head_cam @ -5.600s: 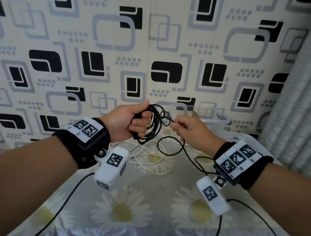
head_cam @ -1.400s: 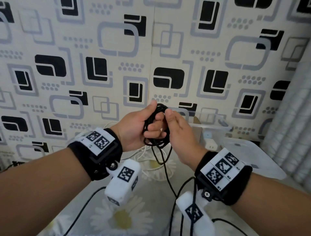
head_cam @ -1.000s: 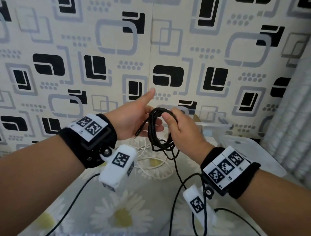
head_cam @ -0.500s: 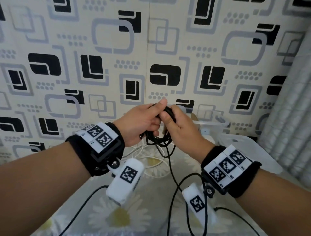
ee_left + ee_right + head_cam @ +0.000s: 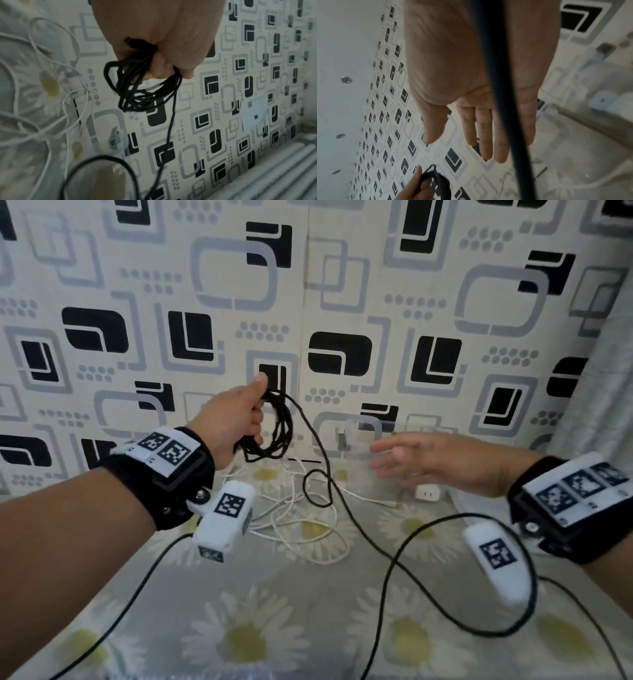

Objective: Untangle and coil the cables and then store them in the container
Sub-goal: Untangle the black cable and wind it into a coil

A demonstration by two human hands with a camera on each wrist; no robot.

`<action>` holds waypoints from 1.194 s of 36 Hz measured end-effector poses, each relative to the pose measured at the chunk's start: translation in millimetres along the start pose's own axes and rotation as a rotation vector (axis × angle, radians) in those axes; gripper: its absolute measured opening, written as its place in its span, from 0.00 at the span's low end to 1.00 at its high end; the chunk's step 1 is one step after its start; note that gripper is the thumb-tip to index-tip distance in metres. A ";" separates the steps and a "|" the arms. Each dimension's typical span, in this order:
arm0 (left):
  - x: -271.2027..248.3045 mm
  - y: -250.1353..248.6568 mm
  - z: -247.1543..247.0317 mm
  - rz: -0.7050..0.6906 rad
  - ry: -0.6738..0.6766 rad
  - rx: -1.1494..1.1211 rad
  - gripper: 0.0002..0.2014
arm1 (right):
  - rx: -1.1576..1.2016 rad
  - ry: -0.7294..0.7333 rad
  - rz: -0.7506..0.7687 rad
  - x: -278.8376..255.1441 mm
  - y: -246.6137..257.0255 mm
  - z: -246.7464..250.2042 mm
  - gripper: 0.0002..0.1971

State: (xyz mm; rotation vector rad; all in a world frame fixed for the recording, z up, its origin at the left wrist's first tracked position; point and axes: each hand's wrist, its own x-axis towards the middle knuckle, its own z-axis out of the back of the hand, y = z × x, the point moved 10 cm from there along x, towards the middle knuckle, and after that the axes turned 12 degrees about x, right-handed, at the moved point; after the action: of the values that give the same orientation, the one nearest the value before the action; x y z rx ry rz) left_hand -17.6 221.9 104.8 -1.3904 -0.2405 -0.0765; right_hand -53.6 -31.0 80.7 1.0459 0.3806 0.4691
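My left hand grips a coiled black cable up in front of the patterned wall; in the left wrist view the loops hang from my curled fingers. A loose black strand trails from the coil down onto the table. My right hand hovers to the right with fingers straight and holds nothing; the right wrist view shows its flat palm. A tangle of white cable lies on the tablecloth below. The clear container stands against the wall behind.
A white plug adapter sits by the container. Black wrist-camera leads loop across the daisy-print tablecloth. A grey curtain hangs at the right.
My right hand has let go of the black coil and moved away to the right with fingers spread. My left hand now holds the coil alone, a little higher and to the left.
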 end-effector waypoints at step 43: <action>7.7 -14.6 -30.0 0.078 -0.030 -0.242 0.21 | 0.310 -0.131 0.175 44.1 13.9 -82.2 0.13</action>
State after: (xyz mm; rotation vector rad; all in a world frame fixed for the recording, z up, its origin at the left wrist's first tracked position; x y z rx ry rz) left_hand -9.2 190.6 115.8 -1.6415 -0.2070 -0.0202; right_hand -61.2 58.6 52.5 1.4113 0.2496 0.5046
